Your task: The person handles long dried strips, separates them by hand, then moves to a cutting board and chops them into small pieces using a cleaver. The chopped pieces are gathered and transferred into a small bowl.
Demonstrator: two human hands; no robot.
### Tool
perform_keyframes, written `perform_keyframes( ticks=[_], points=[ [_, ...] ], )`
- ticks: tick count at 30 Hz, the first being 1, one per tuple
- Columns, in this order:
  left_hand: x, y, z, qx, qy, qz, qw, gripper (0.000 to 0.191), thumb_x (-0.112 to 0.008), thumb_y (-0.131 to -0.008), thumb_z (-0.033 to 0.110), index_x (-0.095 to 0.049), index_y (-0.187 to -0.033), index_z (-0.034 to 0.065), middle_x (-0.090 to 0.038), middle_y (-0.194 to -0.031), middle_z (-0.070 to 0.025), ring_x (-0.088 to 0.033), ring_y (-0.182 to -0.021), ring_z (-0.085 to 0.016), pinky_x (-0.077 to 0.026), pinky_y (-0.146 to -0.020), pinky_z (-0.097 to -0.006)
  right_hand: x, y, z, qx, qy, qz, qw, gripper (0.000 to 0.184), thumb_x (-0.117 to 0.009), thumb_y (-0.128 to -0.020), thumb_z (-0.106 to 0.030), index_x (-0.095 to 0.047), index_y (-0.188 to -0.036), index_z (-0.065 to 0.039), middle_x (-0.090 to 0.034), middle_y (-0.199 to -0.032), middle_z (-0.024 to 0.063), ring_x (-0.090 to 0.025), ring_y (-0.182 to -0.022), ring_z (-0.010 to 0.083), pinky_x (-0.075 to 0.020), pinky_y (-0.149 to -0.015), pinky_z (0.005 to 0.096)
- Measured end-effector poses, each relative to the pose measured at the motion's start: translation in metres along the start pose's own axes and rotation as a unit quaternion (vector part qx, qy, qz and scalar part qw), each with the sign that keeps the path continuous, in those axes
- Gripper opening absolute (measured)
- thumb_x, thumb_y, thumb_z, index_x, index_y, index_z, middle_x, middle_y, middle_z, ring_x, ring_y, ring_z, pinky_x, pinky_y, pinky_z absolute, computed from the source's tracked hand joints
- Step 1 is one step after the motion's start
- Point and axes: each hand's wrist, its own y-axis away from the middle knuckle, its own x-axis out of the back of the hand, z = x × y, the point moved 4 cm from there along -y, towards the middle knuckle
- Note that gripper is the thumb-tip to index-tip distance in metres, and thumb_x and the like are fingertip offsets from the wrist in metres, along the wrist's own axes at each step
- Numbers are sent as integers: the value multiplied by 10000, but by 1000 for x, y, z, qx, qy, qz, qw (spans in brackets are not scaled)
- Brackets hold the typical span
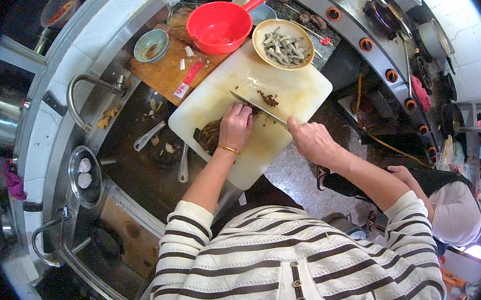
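Note:
A white plastic cutting board point(262, 152) lies before me, its near corner toward my body. My left hand point(236, 124) presses on a dark brown stringy bundle, perhaps dried or preserved greens point(209, 136), with its fingertips curled beside the blade. In my right hand point(316, 142) is the handle of a kitchen knife point(262, 109). The blade slants across the board, just right of my left fingers. Beyond it sits a small heap of dark chopped bits point(268, 98). A yellow-rimmed bowl of small grey-green pieces point(285, 50) rests on the board's far corner.
A red plastic strainer or ladle bowl point(218, 28) and a blue-green bowl point(151, 47) stand on a wooden board point(159, 77). Left is a sink with a curved faucet point(72, 96). Stove knobs point(366, 44) line the right. Another person point(453, 212) is at lower right.

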Motion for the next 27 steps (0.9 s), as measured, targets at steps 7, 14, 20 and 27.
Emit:
perform_keyframes(
  ticks=[7,14,20,27],
  points=[
    [1,-1,-1,14,-10,-42,999,166,-654,-735,31,-595,-890,34,-590,-937,-140,-566,-913,-343,-491,-810,-415,-23,-97,-5,-3,-151,94,984,171,-525,-910,-131,-456,-927,24,-598,-714,285,-593,-701,467,-467,-617,546],
    [8,6,4,0,-16,-44,999,210,-651,-729,28,-612,-935,18,-590,-999,-141,-565,-942,-343,-482,-846,-415,-6,-61,17,3,-108,57,992,208,-531,-907,-140,-438,-968,36,-599,-715,275,-593,-719,467,-478,-621,521],
    [5,4,1,-12,-20,-14,1000,227,-643,-707,11,-616,-932,17,-589,-986,-154,-568,-925,-345,-488,-838,-411,-1,-2,-6,-4,-11,10,1000,249,-515,-791,-13,-426,-1019,31,-628,-680,227,-645,-627,392,-511,-556,480],
    [3,6,-2,5,-43,-24,999,162,-634,-703,18,-619,-864,29,-596,-948,-128,-571,-896,-323,-492,-814,-404,-29,-79,-20,-17,-99,62,993,239,-497,-857,-47,-413,-1067,30,-639,-772,251,-635,-718,434,-504,-634,529]
  ],
)
